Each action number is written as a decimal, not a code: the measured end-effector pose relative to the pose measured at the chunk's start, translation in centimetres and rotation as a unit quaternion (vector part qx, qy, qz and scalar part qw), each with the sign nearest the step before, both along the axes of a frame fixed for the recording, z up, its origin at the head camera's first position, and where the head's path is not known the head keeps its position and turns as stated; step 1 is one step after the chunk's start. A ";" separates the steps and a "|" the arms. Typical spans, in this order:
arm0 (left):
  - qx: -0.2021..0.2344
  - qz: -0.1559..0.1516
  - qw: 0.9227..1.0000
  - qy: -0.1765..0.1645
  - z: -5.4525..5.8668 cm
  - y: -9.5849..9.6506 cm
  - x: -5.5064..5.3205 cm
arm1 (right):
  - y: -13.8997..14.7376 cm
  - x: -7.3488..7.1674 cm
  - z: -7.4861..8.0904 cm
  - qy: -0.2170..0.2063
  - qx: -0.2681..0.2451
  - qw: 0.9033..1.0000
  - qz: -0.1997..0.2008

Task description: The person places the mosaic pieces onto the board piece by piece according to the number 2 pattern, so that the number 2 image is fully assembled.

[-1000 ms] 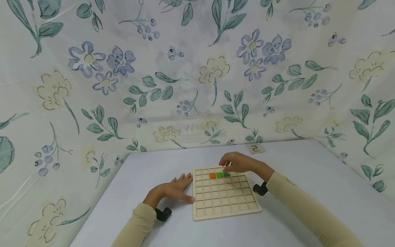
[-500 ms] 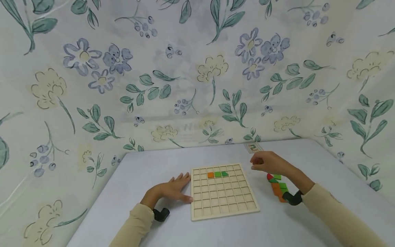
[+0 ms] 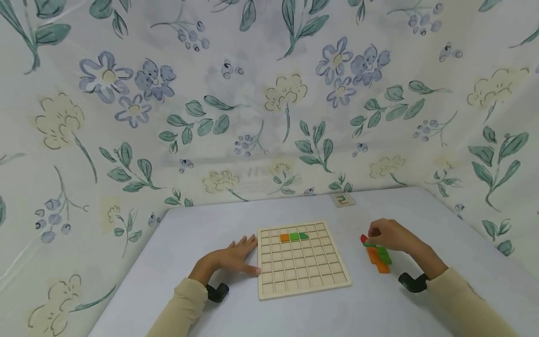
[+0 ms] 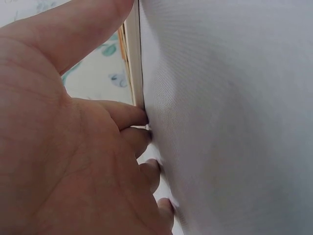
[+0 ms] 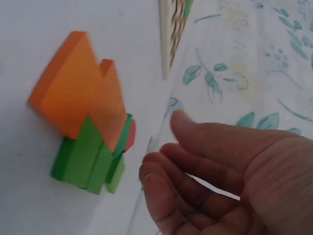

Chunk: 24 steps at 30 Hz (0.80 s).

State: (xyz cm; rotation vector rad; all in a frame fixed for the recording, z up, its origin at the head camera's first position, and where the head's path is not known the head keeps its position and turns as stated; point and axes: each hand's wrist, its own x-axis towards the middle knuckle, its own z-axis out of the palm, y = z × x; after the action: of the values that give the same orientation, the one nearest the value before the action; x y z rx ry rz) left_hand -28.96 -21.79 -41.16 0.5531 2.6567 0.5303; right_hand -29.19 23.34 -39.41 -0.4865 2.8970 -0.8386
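In the head view, a pale wooden grid board (image 3: pixel 303 270) lies mid-table. Its upper part bears an orange square tile (image 3: pixel 285 238), a light green tile (image 3: pixel 294 237) and a dark green tile with a curved side (image 3: pixel 303 236), in one row. My left hand (image 3: pixel 229 258) rests on the table, fingers spread, with thumb and fingertips at the board's left edge. Right of the board, my right hand (image 3: pixel 393 235) hovers over loose tiles: orange (image 5: pixel 73 93), light green (image 5: pixel 80 156), dark green and red (image 5: pixel 130 137). Its fingers curl loosely, with nothing between them in the right wrist view.
A small printed card (image 3: pixel 343 200) with a coloured pattern on a grid lies near the table's back edge. Behind the white table (image 3: pixel 236 215) hangs a floral cloth (image 3: pixel 261 117). Black wrist cameras (image 3: pixel 217 293) sit below both hands.
My right hand has moved right from above the tiles on the board, to over the loose tiles, which came into sight. The left hand has stayed at the board's edge.
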 end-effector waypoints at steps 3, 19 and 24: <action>-0.002 -0.003 1.000 -0.004 -0.3 -0.1 0.0 | 0.0 0.2 -0.6 -0.007 0.013 1.000 -0.006; -0.002 -0.007 1.000 -0.004 0.0 -0.1 -0.1 | -1.7 -0.1 -1.9 -0.002 0.066 0.995 -0.068; -0.003 -0.004 1.000 -0.001 0.0 -0.1 -0.1 | -1.7 -0.1 -1.7 0.002 0.066 0.996 -0.067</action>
State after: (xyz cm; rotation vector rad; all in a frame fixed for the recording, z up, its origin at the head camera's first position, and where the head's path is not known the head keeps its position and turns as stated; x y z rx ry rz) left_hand -29.06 -21.85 -41.16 0.5614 2.6519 0.5210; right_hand -29.32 21.64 -41.12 -0.2852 2.9905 -0.6569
